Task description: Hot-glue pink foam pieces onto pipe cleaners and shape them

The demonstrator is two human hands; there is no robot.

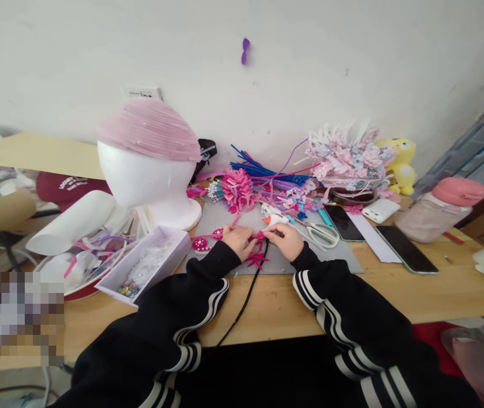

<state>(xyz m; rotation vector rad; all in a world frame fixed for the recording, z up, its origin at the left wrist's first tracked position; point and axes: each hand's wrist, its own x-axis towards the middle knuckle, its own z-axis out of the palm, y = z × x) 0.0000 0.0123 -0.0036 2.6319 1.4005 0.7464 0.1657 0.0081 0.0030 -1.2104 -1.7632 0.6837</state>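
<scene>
Both hands meet over the grey mat [223,266]. My left hand [238,241] is closed, its fingertips on a small magenta fuzzy-stem piece [260,234]. My right hand [285,239] pinches the same piece from the other side. Just below the fingers lie pointed magenta strips [257,259], partly hidden. A black cord [248,294] runs from under the hands over the table's front edge. Beside my left hand are round red pieces with white beads [199,245]. Behind my right hand lies a white tool with an orange tip [272,217], and to its right, scissors [325,235].
A white foam head [129,175] with a pink cap stands at left behind a box of beads [151,266]. Pink fuzzy-stem flowers [237,190] and blue stems [263,171] lie at the back. Phones [407,249] and a pink-lidded bottle [433,212] are at right.
</scene>
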